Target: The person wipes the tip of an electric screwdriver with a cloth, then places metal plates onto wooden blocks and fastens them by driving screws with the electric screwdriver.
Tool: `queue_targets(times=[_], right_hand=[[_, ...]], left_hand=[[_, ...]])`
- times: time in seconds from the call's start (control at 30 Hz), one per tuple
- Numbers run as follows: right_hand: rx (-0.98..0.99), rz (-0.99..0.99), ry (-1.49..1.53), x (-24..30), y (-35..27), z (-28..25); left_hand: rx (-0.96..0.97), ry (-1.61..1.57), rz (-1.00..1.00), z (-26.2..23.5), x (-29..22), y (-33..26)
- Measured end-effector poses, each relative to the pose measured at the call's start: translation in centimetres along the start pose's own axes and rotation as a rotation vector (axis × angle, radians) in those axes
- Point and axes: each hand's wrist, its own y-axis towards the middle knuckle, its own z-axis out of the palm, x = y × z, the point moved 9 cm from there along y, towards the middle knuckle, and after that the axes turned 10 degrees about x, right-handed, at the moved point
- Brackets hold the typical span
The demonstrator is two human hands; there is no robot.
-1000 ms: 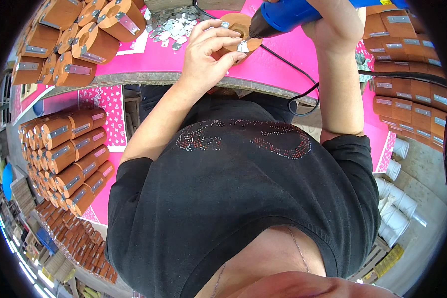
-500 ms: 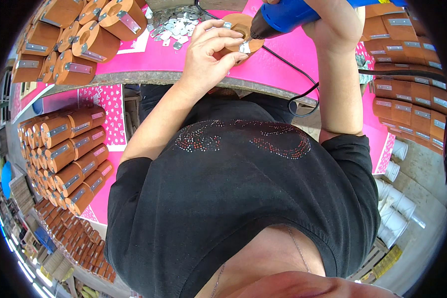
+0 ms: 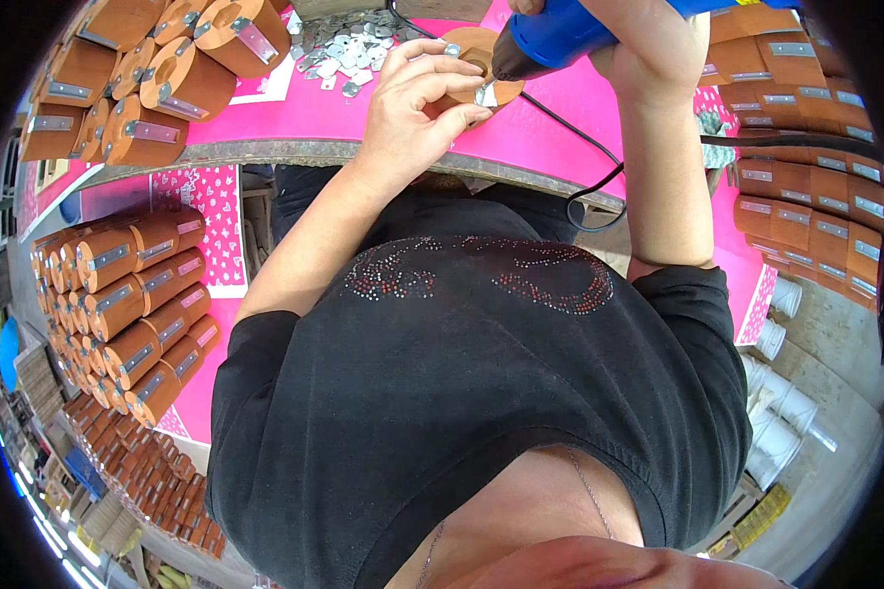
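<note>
Left hand: the left hand (image 3: 417,108) lies on the pink table (image 3: 295,113) at the far side, fingers curled partway, thumb and forefinger pinching a small silver metal plate (image 3: 485,94) against the round wooden piece (image 3: 473,57).
Right hand: the right hand (image 3: 653,44) is wrapped tight round the blue power tool (image 3: 570,31), held above the table just right of the left hand.
Tool: its dark nose points down and left, its tip at the wooden piece right beside the metal plate; whether it touches, I cannot tell. A black cord (image 3: 584,147) trails from the work spot towards the near edge of the table and loops over it.
Wooden piece: flat on the pink table, far centre, partly covered by the left fingers and the tool's nose.
Loose plates: a heap of small silver metal plates (image 3: 339,49) lies just left of the left hand, on the far part of the table.
Far left: a stack of finished wooden pieces (image 3: 157,69) with metal plates on them, piled on the table.
Near left: more rows of wooden pieces (image 3: 133,304) lower down, on a pink patterned surface.
Right: rows of rectangular wooden blocks (image 3: 815,187) with metal plates, stacked well apart from the hands.
</note>
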Motion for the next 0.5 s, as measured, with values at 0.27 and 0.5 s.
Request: queue_targets(times=[0.27,0.5], right_hand=[[0.038,-0.036,0.081,0.4,-0.3,0.5],[0.178,-0.316,0.718,-0.3,0.3,1.0]], left_hand=[[0.012,0.004,-0.010,0.0,0.1,0.1],[0.024,0.022,0.016,-0.1,0.1,0.1]])
